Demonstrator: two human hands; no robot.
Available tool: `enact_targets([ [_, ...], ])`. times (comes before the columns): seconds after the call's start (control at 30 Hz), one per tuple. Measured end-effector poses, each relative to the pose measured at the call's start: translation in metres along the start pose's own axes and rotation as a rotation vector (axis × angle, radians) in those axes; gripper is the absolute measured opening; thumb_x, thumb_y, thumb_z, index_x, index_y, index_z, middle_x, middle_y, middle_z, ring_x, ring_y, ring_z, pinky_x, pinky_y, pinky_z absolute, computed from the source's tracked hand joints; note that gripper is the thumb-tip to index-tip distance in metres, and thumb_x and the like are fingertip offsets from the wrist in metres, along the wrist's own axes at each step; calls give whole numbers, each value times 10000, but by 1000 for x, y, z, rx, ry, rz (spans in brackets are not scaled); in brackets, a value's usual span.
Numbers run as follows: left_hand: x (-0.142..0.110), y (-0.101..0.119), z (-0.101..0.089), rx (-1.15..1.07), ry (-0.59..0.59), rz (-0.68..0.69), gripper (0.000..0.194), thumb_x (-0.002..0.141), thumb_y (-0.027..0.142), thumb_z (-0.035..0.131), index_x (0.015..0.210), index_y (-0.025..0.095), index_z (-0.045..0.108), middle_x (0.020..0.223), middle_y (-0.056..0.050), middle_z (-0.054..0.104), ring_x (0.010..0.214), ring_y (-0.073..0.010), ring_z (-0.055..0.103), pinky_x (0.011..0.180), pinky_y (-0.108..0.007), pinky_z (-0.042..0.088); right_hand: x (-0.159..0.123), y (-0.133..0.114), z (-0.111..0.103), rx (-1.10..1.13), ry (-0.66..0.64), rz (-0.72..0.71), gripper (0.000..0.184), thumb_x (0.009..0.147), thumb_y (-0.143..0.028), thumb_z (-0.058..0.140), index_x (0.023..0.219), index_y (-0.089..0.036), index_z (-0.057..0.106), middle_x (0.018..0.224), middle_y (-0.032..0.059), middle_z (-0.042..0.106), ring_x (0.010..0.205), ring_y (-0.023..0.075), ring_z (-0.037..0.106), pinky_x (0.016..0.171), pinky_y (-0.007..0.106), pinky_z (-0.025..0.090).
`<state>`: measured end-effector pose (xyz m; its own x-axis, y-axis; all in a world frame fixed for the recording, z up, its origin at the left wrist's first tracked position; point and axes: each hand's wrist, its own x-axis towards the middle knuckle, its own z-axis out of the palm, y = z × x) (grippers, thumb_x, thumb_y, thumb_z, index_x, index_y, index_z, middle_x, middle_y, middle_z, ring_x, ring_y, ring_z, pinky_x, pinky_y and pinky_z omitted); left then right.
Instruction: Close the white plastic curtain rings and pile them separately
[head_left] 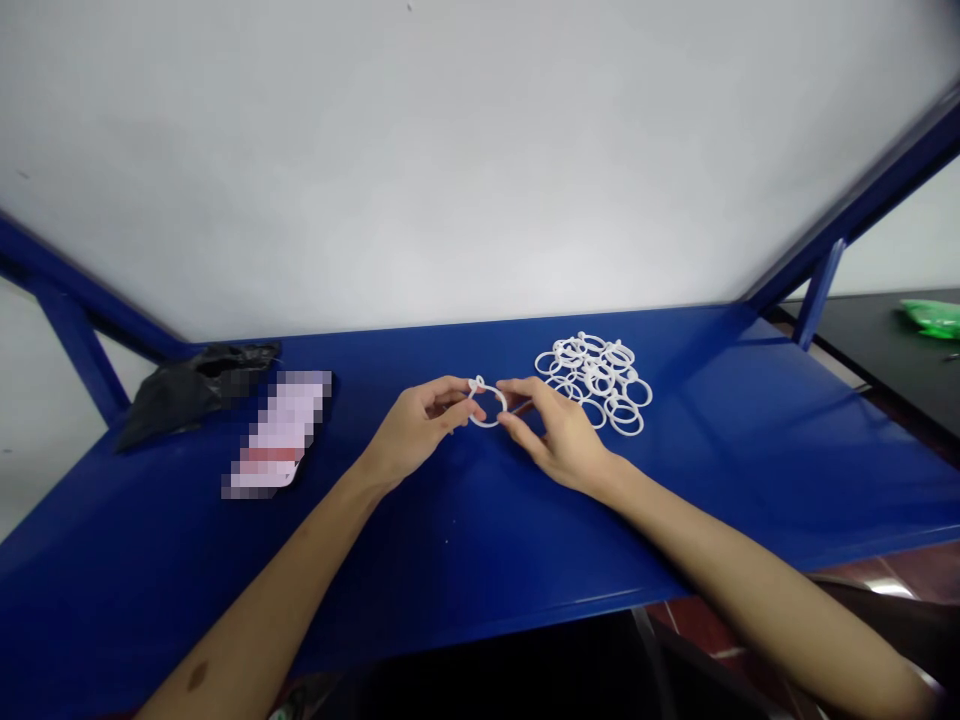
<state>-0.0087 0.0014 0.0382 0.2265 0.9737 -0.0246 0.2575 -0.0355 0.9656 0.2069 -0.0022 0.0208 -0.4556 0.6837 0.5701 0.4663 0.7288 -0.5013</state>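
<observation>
A white plastic ring is held just above the blue table near its middle. My left hand pinches the ring's left side with thumb and fingers. My right hand pinches its right side. A pile of several similar white rings lies on the table just right of and behind my right hand.
A blurred pink and white flat object lies left of my hands. A crumpled black bag sits at the back left. Blue frame bars rise at both sides. A black table with a green item stands far right.
</observation>
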Motion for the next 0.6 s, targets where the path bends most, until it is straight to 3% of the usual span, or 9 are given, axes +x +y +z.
enact_targets([
  [0.13,-2,0,1,43,52,64,302,833,397,670,1079,223,692,860,-17,767,746,-145,659,691,-269,480,-2,2,8,133,28,129,270,1000,-282,519,1251,-183,529,912,32,706,754,141,687,694,281,571],
  [0.4,-7,2,12,175,121,152,226,919,423,572,969,229,677,737,17,739,655,-128,644,619,-244,466,-2,2,13,175,59,167,199,990,-294,542,1152,-194,600,811,5,683,671,118,648,632,236,530],
  [0.6,-9,1,16,308,163,251,162,928,257,552,810,229,658,756,34,752,667,-121,668,633,-236,463,-3,-3,10,219,41,103,96,1007,-254,539,992,-205,619,1003,56,753,818,144,721,711,253,559],
])
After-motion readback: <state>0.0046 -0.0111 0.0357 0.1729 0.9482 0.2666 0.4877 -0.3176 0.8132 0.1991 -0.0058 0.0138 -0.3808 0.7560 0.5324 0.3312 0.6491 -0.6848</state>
